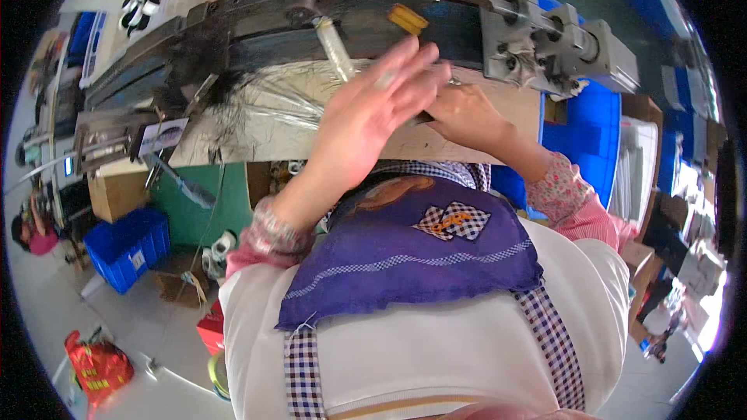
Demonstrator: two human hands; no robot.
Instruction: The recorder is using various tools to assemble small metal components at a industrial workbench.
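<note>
My left hand [359, 118] is raised over the workbench [424, 144], palm turned partly inward and fingers stretched out, slightly blurred; it appears to hold nothing. Just right of it, my right hand [471, 115] rests low near the wooden top with curled fingers. Whatever its fingertips grip is hidden behind the left hand. Beyond the hands runs a dark metal machine bed [455, 35] with a yellow block [408, 19] on it. A lever with a pale wrapped handle [334, 48] points toward my left wrist. Thin metal wires [284, 101] lie loose left of that hand.
A grey metal machine head [537, 39] stands at the right end of the bed. Blue bins [583, 132] sit right of the bench. At left are a small clamp-like fixture [105, 140], a blue crate [128, 245] and a red bag [99, 365] on the floor.
</note>
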